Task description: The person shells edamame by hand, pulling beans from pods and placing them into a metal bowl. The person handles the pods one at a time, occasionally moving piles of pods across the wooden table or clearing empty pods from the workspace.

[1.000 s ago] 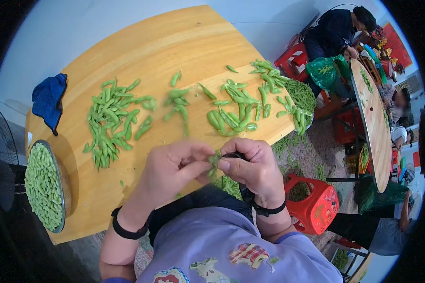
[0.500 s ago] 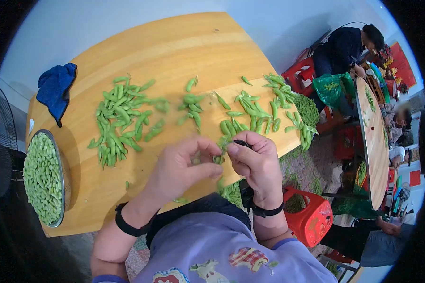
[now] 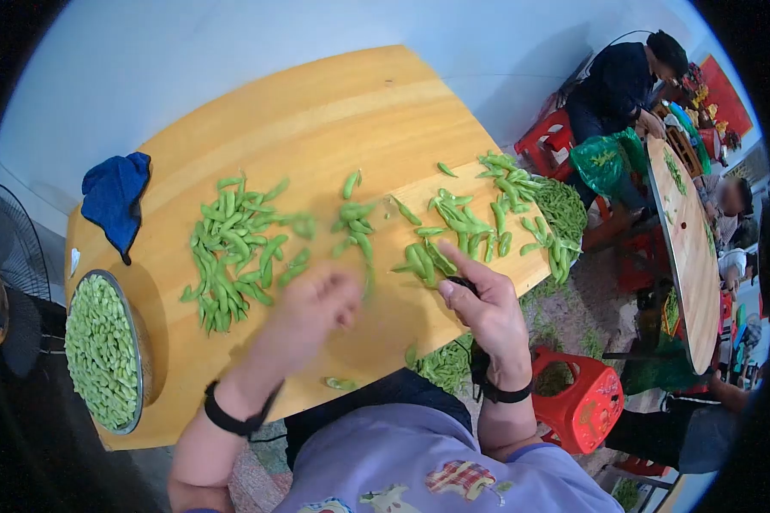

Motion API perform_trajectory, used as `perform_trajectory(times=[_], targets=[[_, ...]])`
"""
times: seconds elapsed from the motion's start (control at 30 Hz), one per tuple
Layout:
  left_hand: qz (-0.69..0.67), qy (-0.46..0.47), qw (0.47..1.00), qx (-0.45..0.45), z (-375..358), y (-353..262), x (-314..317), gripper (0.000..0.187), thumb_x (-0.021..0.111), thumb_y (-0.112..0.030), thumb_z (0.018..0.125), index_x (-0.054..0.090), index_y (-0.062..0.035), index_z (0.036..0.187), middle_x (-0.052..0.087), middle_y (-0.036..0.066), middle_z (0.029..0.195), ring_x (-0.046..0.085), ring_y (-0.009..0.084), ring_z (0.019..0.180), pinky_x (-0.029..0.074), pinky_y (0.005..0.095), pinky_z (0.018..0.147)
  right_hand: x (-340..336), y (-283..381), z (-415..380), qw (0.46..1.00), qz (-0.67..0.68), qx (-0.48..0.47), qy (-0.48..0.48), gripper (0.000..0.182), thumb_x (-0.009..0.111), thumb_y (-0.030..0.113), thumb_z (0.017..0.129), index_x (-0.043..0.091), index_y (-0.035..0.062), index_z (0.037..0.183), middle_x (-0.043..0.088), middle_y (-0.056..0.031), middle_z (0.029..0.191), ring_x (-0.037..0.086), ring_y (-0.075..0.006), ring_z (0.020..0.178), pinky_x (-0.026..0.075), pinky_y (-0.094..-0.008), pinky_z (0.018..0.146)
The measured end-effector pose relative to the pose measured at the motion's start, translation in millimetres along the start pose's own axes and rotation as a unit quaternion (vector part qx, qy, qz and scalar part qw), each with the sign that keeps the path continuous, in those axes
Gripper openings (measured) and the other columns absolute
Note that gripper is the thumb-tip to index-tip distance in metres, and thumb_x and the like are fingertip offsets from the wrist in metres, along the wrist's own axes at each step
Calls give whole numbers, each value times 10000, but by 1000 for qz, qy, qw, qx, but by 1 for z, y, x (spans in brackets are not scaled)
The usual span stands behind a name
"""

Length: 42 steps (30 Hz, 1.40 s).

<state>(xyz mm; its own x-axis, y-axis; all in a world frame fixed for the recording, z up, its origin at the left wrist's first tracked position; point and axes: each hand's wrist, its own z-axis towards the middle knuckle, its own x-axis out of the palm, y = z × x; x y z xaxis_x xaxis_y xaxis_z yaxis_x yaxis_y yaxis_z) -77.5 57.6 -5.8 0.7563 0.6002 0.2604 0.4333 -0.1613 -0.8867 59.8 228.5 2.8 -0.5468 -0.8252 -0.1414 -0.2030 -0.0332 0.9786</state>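
Observation:
My left hand (image 3: 321,299) is blurred above the wooden table (image 3: 316,94), fingers curled; whatever is inside them cannot be made out. My right hand (image 3: 492,316) pinches a small black object (image 3: 462,283) between thumb and forefinger; most of it is hidden. Just beyond the right fingertips, green soybean pods (image 3: 462,218) lie on the table. A bigger heap of pods (image 3: 231,244) is spread farther left, with a smaller cluster (image 3: 353,224) between the two groups. At the left edge stands a metal bowl (image 3: 134,329) heaped with shelled green beans (image 3: 101,355).
A blue cloth (image 3: 115,197) lies at the table's left edge, near a fan (image 3: 13,248). Below the right edge are a pile of pods (image 3: 560,209), a red stool (image 3: 577,402) and scattered scraps. Another person (image 3: 620,90) sits by a second table (image 3: 689,265).
My left hand has moved left, away from my right hand, and its fingers have curled. The green pod between my hands no longer shows there. The view has shifted slightly.

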Motion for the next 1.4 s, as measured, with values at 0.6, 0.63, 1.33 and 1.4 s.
perform_trajectory(times=[0.6, 0.63, 1.33, 1.4], targets=[[111, -32, 992, 42, 42, -32, 16, 143, 585, -106, 807, 552, 0, 897, 588, 82, 750, 543, 126, 629, 415, 228, 534, -4, 4, 5, 982, 167, -31, 82, 206, 581, 54, 821, 553, 15, 1021, 526, 10, 800, 471, -47, 666, 384, -181, 562], [46, -26, 998, 45, 32, -30, 27, 123, 600, -121, 805, 563, -8, 836, 585, 53, 705, 510, 83, 591, 389, 207, 516, -2, 1, 8, 980, 166, -49, 102, 231, 578, 51, 822, 546, 13, 1048, 530, 3, 833, 481, -54, 704, 394, -184, 595], [-41, 9, 999, 31, 2, -11, 44, 87, 619, -66, 793, 553, -12, 811, 588, 76, 674, 505, 71, 510, 371, 167, 434, 7, 10, -14, 978, 109, -153, 93, 107, 605, 14, 766, 561, -13, 860, 548, -29, 758, 512, -95, 702, 404, -220, 624], [-68, 32, 997, 7, 4, -5, 40, 88, 615, -65, 794, 552, -7, 812, 583, 85, 673, 496, 73, 501, 367, 168, 427, 7, 14, -14, 976, 130, -131, 113, 104, 602, 6, 767, 564, -13, 862, 552, -25, 762, 515, -88, 709, 405, -213, 635]])
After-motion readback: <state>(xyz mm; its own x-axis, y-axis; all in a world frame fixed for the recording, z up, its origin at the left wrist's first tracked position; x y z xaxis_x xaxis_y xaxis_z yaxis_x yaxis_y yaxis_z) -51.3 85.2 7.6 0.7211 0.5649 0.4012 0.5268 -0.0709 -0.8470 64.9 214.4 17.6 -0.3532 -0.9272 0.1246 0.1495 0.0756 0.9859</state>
